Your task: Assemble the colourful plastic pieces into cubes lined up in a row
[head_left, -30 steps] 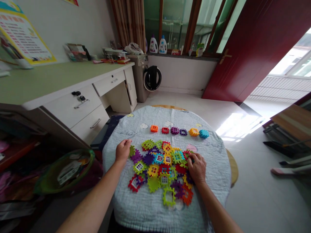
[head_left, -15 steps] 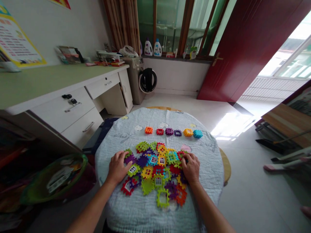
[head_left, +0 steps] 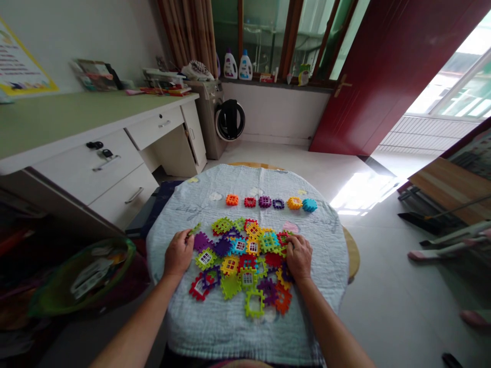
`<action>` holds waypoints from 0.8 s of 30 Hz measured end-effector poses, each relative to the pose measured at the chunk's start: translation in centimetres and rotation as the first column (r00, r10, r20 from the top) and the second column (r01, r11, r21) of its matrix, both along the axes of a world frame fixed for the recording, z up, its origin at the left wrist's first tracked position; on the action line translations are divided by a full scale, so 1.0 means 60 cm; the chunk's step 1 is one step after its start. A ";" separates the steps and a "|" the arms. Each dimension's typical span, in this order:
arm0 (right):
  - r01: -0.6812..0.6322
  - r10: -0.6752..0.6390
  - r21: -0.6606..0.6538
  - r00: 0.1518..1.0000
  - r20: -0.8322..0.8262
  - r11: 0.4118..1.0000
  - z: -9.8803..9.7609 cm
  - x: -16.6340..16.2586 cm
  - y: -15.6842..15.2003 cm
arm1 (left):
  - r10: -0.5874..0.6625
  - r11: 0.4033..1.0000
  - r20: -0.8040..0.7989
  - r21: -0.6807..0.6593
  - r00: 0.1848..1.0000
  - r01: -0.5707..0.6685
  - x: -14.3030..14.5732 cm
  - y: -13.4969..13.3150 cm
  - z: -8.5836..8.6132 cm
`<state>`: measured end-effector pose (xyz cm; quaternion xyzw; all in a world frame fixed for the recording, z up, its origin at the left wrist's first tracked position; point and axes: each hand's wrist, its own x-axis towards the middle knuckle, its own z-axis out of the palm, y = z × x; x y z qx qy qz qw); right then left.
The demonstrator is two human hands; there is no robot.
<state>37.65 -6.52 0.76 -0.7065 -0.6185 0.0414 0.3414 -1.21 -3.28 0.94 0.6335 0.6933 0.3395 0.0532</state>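
The left hand (head_left: 178,254) has come off the heap since half a second ago, when it lay flat on the left edge. Now it has a green piece (head_left: 194,229) up on its edge, tilted, at the fingertips. Thumb and forefinger are closed on that piece; the other fingers curl in behind them. The forearm comes in from the near left, wrist straight, knuckles up.

Over on the right, the right hand (head_left: 299,257) hasn't budged. It sits palm down on the right edge of the heap (head_left: 245,258), fingers bent and close together, tips pressed among the green and red pieces there (whether they actually grip one, I can't tell). Its forearm runs in from the near right.

The green piece hangs just left of the heap's far-left corner, above the pale quilted cloth (head_left: 230,327) covering the round table (head_left: 353,251). Farther off, a row of six pieces (head_left: 268,202) lies well apart from the heap: orange, red, two purple, orange, blue.

As for writing, the poster (head_left: 19,71) on the left wall is too blurred to read. The labels on the two white bottles (head_left: 238,65) at the far window are too small.
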 end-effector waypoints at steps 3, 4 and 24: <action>-0.001 0.001 -0.002 1.000 -0.015 1.000 -0.001 0.001 0.000 | 0.020 1.000 -0.001 -0.002 1.000 -0.020 0.001 0.002 -0.001; -0.001 0.001 0.001 1.000 -0.021 1.000 -0.002 0.001 0.000 | 0.028 1.000 0.004 -0.009 1.000 -0.028 0.001 0.002 0.000; 0.077 -0.045 0.073 0.930 -0.365 0.994 -0.007 0.009 -0.004 | -0.152 0.988 0.048 0.048 0.987 0.150 0.016 -0.012 0.020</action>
